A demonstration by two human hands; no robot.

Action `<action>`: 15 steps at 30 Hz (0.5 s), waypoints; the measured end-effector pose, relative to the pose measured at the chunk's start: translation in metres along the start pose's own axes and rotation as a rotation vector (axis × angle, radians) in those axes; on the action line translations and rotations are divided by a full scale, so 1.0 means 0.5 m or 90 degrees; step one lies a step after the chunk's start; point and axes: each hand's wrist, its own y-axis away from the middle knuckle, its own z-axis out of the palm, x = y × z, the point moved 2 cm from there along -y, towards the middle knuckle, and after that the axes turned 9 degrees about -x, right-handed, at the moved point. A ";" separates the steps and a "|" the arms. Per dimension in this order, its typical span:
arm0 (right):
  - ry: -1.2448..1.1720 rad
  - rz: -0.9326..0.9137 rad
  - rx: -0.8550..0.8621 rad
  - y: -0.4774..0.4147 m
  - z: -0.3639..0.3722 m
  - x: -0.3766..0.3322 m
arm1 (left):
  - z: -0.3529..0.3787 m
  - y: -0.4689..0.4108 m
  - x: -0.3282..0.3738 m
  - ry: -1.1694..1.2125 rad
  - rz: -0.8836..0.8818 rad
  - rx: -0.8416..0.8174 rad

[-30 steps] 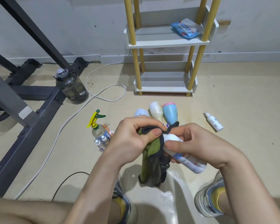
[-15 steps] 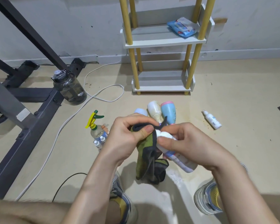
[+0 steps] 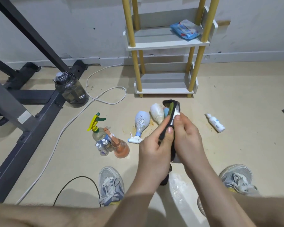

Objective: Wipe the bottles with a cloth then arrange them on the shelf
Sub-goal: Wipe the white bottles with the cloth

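1. left hand (image 3: 154, 148) pinches the cloth (image 3: 170, 108), fingers curled, thumb on top.
2. right hand (image 3: 187, 140) is curled round the bottle (image 3: 176, 114), held mid-scene with the cloth touching it.
3. shelf (image 3: 164, 91) stands far behind; other bottles (image 3: 142, 122) lie between it and the hands.

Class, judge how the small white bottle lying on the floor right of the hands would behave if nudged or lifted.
The small white bottle lies on its side and looks round, so a nudge would probably roll it across the smooth floor. It looks like plastic, so it is likely light and not fragile.
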 end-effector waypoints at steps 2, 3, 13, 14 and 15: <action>-0.041 0.028 0.012 -0.004 -0.012 0.001 | -0.001 0.006 0.005 -0.090 0.003 -0.016; -0.066 0.029 0.040 -0.006 -0.021 -0.001 | 0.001 0.012 0.013 -0.145 0.015 -0.028; -0.491 0.140 -0.032 0.007 -0.031 -0.016 | -0.023 -0.013 0.029 -0.155 0.091 -0.087; -0.495 0.132 -0.040 0.014 -0.022 -0.018 | -0.019 -0.014 0.029 -0.178 0.106 -0.061; -0.476 0.116 -0.033 0.017 -0.013 -0.019 | -0.016 -0.016 0.032 -0.202 0.119 -0.031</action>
